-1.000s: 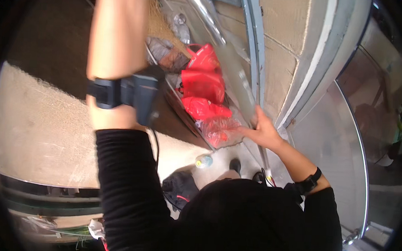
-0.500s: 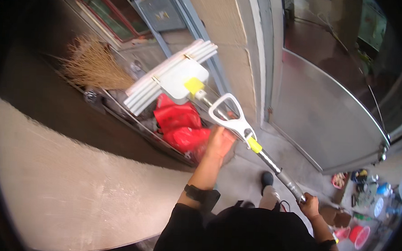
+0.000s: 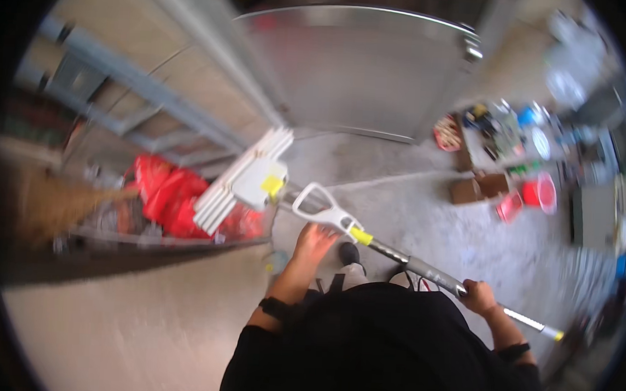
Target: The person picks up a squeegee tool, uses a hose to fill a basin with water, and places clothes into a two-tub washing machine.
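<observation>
A sponge mop [image 3: 252, 182] with a white head, yellow joint and looped white lever [image 3: 314, 204] slants across in front of me. Its head points up to the left. My left hand [image 3: 315, 243] holds it from below, by the base of the lever; part of the fingers is hidden behind it. Farther down the pole, my right hand [image 3: 479, 298] is wrapped round the grey shaft [image 3: 433, 273]. The yellow-tipped end [image 3: 552, 333] sticks out to the right past that hand.
At left, red plastic bags [image 3: 164, 196] and a blurred straw broom [image 3: 54, 203] fill a long bin beside a leaning ladder [image 3: 147, 119]. A metal door panel [image 3: 362, 70] stands ahead. On the right floor lie a cardboard box [image 3: 480, 188], red basins [image 3: 539, 193] and assorted goods.
My view has swung to the right, so the door panel now stands ahead and the floor goods show more fully. Both hands keep the mop, now held at a flatter slant.
</observation>
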Available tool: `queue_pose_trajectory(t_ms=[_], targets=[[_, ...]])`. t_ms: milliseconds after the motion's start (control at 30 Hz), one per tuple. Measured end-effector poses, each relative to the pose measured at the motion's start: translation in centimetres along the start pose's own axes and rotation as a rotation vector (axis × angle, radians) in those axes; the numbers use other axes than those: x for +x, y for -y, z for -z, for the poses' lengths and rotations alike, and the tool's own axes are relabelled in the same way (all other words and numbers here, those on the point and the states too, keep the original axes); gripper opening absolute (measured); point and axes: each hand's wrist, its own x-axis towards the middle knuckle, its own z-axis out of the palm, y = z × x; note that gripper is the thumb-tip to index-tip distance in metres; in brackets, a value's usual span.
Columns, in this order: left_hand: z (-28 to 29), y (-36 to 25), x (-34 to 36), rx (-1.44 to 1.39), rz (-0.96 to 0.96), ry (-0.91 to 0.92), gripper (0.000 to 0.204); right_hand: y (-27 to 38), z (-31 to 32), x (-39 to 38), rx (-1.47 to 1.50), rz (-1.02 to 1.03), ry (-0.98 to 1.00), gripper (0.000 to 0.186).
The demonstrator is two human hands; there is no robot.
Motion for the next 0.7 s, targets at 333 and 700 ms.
queue_pose_trajectory(t_ms=[333,700], targets=[[-5.0,18.3,5.7,0.937,0.671,0.022,0.042,-11.5,-10.2,-15.6,0.499,-0.395,0.345,0.027],[-29.5,13.3,19.6,1.721,-0.757,0.127,0.034,-17.6,-29.9,-25.2,0.746,-1.321,0.010,0.014]])
